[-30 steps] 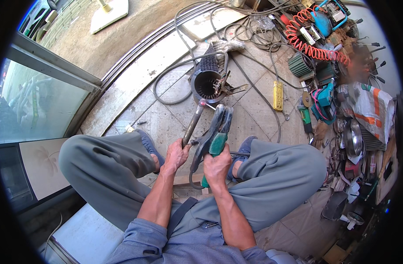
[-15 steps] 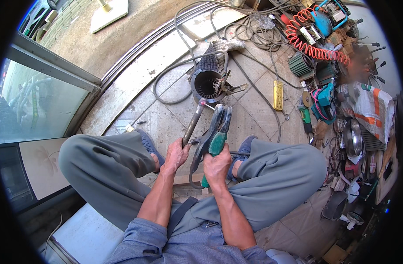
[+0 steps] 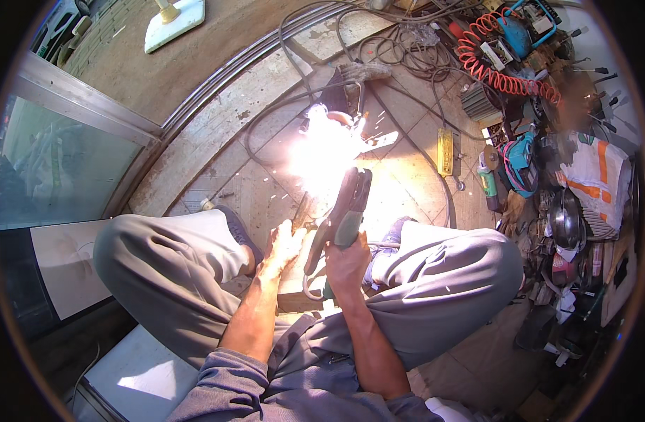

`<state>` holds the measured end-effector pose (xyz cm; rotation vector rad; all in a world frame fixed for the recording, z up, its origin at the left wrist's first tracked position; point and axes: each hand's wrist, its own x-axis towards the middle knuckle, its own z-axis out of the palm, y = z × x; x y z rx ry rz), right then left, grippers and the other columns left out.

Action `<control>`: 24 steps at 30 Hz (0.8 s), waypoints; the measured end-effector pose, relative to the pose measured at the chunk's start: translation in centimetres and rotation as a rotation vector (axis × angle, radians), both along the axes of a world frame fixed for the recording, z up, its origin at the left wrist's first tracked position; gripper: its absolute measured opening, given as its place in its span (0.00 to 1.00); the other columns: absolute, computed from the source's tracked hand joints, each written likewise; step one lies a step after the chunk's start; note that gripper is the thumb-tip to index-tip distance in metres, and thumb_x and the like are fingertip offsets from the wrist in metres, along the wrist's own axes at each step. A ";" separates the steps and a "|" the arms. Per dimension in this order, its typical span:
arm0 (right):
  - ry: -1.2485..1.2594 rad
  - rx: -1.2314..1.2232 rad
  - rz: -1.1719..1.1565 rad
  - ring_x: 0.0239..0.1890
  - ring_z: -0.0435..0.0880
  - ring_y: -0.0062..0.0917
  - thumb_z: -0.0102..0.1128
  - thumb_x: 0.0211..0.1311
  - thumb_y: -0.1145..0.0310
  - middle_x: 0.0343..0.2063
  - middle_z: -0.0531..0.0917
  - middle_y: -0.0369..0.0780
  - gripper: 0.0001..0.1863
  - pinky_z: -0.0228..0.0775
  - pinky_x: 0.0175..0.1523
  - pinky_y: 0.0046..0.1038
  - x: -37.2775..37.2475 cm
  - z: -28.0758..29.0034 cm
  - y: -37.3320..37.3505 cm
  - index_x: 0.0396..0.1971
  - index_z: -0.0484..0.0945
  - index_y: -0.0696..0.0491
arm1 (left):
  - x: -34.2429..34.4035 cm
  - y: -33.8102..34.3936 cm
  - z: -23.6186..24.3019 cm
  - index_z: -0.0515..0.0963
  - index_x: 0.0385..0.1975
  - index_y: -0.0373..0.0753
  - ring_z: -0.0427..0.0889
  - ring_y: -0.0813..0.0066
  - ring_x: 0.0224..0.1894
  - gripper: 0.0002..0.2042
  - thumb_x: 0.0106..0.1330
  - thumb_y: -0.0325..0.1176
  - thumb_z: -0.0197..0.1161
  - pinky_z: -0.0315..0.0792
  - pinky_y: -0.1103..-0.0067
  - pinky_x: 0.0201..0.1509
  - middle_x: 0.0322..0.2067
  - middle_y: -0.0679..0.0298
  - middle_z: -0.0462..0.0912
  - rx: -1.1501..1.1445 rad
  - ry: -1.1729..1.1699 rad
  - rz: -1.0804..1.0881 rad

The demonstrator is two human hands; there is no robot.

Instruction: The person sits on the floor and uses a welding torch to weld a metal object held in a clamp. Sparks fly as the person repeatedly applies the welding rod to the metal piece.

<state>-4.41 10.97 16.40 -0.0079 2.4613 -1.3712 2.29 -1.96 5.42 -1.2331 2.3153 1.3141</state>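
Note:
My right hand is closed round the grip of a black and green welding electrode holder, its jaws pointing away from me. A blinding white welding arc with flying sparks burns just beyond the jaws and hides the electrode. My left hand grips the near end of a metal rod, whose far end is lost in the glare. Behind the glare sits the hollow metal cylinder, mostly washed out. A dark ribbed piece and a greyish glove-like cloth lie just past it.
Cables snake over the tiled floor around the work. To the right are a yellow power strip, a green angle grinder, a coiled red hose and piled tools. A glass door stands at left.
A bright welding arc with sparks has lit up at the rod's far end, whiting out the cylinder's mouth and darkening the surroundings. Both hands keep nearly the same place and hold.

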 end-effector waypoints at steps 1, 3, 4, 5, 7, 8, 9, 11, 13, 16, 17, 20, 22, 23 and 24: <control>0.007 -0.004 -0.004 0.30 0.85 0.35 0.65 0.49 0.77 0.26 0.84 0.47 0.13 0.75 0.37 0.35 0.1 -0.1 0.0 0.36 0.75 0.62 | 0.2 0.1 -0.4 0.76 0.37 0.31 0.83 0.39 0.38 0.17 0.65 0.42 0.64 0.76 0.59 0.41 0.33 0.39 0.82 -0.018 0.035 -0.002; 0.033 -0.010 -0.017 0.29 0.84 0.33 0.64 0.49 0.78 0.26 0.83 0.47 0.14 0.75 0.38 0.35 0.1 -0.6 0.2 0.38 0.75 0.62 | 0.2 0.0 -0.5 0.77 0.36 0.31 0.83 0.40 0.37 0.16 0.65 0.42 0.64 0.75 0.59 0.40 0.31 0.40 0.82 -0.033 0.049 -0.004; -0.030 -0.109 -0.046 0.35 0.86 0.49 0.66 0.52 0.75 0.28 0.84 0.52 0.14 0.75 0.39 0.41 0.4 -1.5 0.4 0.38 0.75 0.60 | 0.3 0.0 -0.6 0.77 0.36 0.32 0.82 0.40 0.37 0.16 0.65 0.41 0.64 0.75 0.60 0.40 0.31 0.41 0.82 -0.041 0.056 -0.004; 0.016 -0.069 -0.051 0.36 0.86 0.48 0.66 0.52 0.75 0.28 0.84 0.52 0.14 0.75 0.40 0.40 0.2 -1.1 0.3 0.39 0.75 0.59 | 0.5 -0.2 -0.5 0.77 0.36 0.32 0.82 0.41 0.36 0.15 0.66 0.41 0.64 0.73 0.59 0.38 0.29 0.42 0.82 0.071 0.146 0.003; 0.114 -0.142 -0.050 0.37 0.86 0.48 0.68 0.51 0.75 0.29 0.83 0.51 0.16 0.75 0.41 0.39 0.1 -2.1 0.7 0.39 0.74 0.59 | 0.4 -0.2 -1.0 0.77 0.37 0.33 0.81 0.40 0.36 0.14 0.66 0.40 0.63 0.72 0.58 0.38 0.28 0.42 0.81 0.067 0.114 -0.020; 0.093 -0.184 -0.072 0.37 0.86 0.48 0.68 0.51 0.76 0.29 0.83 0.51 0.16 0.75 0.41 0.39 0.1 -2.1 0.5 0.39 0.74 0.58 | 0.4 -0.3 -1.0 0.77 0.37 0.33 0.81 0.39 0.36 0.14 0.66 0.40 0.63 0.72 0.57 0.39 0.28 0.42 0.81 0.065 0.103 -0.025; 0.096 -0.152 -0.063 0.37 0.86 0.48 0.67 0.51 0.76 0.28 0.83 0.51 0.16 0.75 0.42 0.39 0.1 -2.0 0.5 0.39 0.74 0.58 | 0.5 -0.3 -0.9 0.77 0.38 0.32 0.81 0.38 0.37 0.14 0.66 0.40 0.63 0.72 0.57 0.39 0.29 0.41 0.81 0.053 0.120 -0.032; 0.086 -0.099 -0.047 0.37 0.86 0.48 0.66 0.50 0.76 0.28 0.83 0.51 0.16 0.75 0.42 0.39 0.1 -1.8 0.5 0.40 0.73 0.59 | 0.5 -0.2 -0.5 0.77 0.38 0.32 0.81 0.38 0.37 0.14 0.66 0.40 0.63 0.72 0.57 0.39 0.29 0.41 0.81 0.043 0.103 -0.028; 0.059 -0.055 -0.034 0.36 0.86 0.48 0.65 0.49 0.77 0.28 0.83 0.51 0.16 0.75 0.42 0.40 0.0 -1.5 0.5 0.40 0.74 0.59 | 0.2 -0.3 0.1 0.77 0.37 0.31 0.81 0.38 0.38 0.14 0.66 0.39 0.63 0.72 0.57 0.40 0.29 0.40 0.81 0.042 0.078 -0.032; 0.050 -0.104 -0.039 0.35 0.86 0.48 0.65 0.48 0.76 0.28 0.83 0.51 0.17 0.75 0.42 0.41 0.0 -0.9 0.3 0.40 0.74 0.59 | 0.1 -0.4 0.3 0.76 0.37 0.31 0.81 0.37 0.37 0.15 0.66 0.39 0.63 0.73 0.57 0.40 0.29 0.39 0.81 0.036 0.040 -0.046; 0.047 -0.108 -0.049 0.35 0.86 0.48 0.65 0.48 0.76 0.28 0.83 0.51 0.17 0.75 0.42 0.40 0.0 -1.1 0.3 0.40 0.74 0.59 | 0.1 -0.3 0.3 0.76 0.37 0.31 0.81 0.38 0.37 0.15 0.66 0.39 0.63 0.73 0.58 0.39 0.29 0.39 0.80 0.027 0.038 -0.052; 0.046 -0.079 -0.075 0.34 0.86 0.48 0.64 0.49 0.76 0.27 0.83 0.51 0.16 0.75 0.41 0.40 0.1 -1.1 0.1 0.40 0.74 0.59 | 0.2 -0.2 0.3 0.76 0.36 0.31 0.81 0.38 0.35 0.14 0.66 0.39 0.63 0.73 0.58 0.38 0.28 0.40 0.80 -0.006 0.067 -0.054; 0.063 -0.084 -0.079 0.33 0.85 0.49 0.63 0.49 0.76 0.26 0.83 0.51 0.16 0.75 0.41 0.41 0.1 -1.0 -0.1 0.40 0.74 0.59 | 0.1 -0.2 0.3 0.76 0.36 0.31 0.81 0.39 0.35 0.14 0.66 0.39 0.63 0.73 0.58 0.38 0.28 0.40 0.80 0.011 0.048 -0.049; 0.073 -0.078 -0.075 0.32 0.85 0.49 0.63 0.49 0.76 0.26 0.82 0.51 0.15 0.74 0.40 0.41 0.1 -1.0 0.0 0.39 0.74 0.59 | 0.1 -0.2 0.3 0.76 0.36 0.31 0.81 0.39 0.35 0.14 0.65 0.39 0.63 0.73 0.58 0.38 0.28 0.40 0.80 0.007 0.054 -0.050; 0.082 -0.073 -0.071 0.31 0.85 0.49 0.63 0.49 0.76 0.25 0.82 0.51 0.15 0.74 0.40 0.41 0.1 -1.1 0.1 0.38 0.74 0.59 | 0.1 -0.2 0.4 0.76 0.36 0.31 0.81 0.39 0.35 0.15 0.65 0.39 0.64 0.73 0.58 0.38 0.28 0.39 0.80 0.003 0.059 -0.051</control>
